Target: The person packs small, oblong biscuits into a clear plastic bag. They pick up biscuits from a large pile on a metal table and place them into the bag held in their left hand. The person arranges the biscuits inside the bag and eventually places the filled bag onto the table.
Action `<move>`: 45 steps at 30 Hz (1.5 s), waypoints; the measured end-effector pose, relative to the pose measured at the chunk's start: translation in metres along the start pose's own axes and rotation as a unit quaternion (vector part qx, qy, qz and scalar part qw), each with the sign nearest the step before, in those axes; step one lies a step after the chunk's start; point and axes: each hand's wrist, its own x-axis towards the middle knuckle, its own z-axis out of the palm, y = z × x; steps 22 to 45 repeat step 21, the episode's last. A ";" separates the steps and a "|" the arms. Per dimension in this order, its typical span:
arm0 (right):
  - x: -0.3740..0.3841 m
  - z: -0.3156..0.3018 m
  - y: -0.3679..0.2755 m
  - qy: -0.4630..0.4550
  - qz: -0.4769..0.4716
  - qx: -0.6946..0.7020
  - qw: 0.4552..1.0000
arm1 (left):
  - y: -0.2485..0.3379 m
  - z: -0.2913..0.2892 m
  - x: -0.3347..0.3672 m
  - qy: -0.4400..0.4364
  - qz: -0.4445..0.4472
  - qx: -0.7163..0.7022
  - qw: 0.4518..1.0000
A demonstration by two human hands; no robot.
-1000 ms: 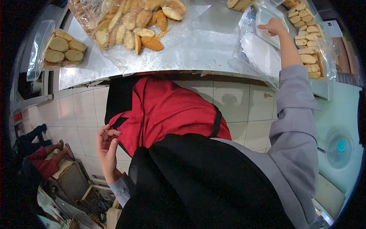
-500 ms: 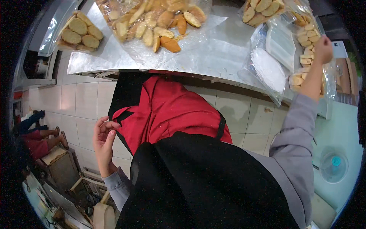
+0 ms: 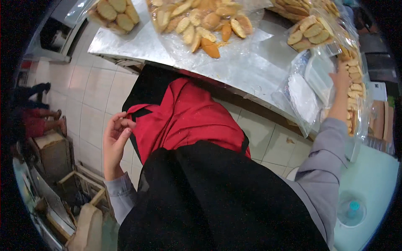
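My right hand [image 3: 341,79] reaches out to the far right of the steel counter [image 3: 243,62] and rests on a clear plastic bag [image 3: 318,75] beside a row of bread rolls [image 3: 356,90]; whether its fingers grip the bag is unclear. My left hand [image 3: 115,140] hangs at my side with the fingertips pinching the edge of my red apron [image 3: 188,119], over black clothing. A heap of golden rolls [image 3: 201,21] lies on plastic at the counter's middle.
More rolls sit at the counter's left end [image 3: 115,10] and back right [image 3: 312,31]. White floor tiles [image 3: 96,92] lie to the left, with wooden crates [image 3: 75,188] at lower left. A person's legs [image 3: 37,119] show at far left. A bottle [image 3: 351,211] stands on a pale surface at lower right.
The view has tilted, shifting the counter up and right. My right hand moved down along the bags of rolls at the right. My left hand stayed at the apron's edge.
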 end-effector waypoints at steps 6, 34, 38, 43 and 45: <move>0.035 -0.062 0.094 0.129 0.155 0.097 0.975 | 0.005 0.008 0.000 -0.006 -0.008 -0.016 1.000; -0.151 -0.234 -0.205 -0.095 -0.329 0.809 0.478 | 0.016 0.032 0.044 -0.095 0.118 -0.222 0.963; -0.151 -0.234 -0.205 -0.095 -0.329 0.809 0.478 | 0.016 0.032 0.044 -0.095 0.118 -0.222 0.963; -0.151 -0.234 -0.205 -0.095 -0.329 0.809 0.478 | 0.016 0.032 0.044 -0.095 0.118 -0.222 0.963; -0.151 -0.234 -0.205 -0.095 -0.329 0.809 0.478 | 0.016 0.032 0.044 -0.095 0.118 -0.222 0.963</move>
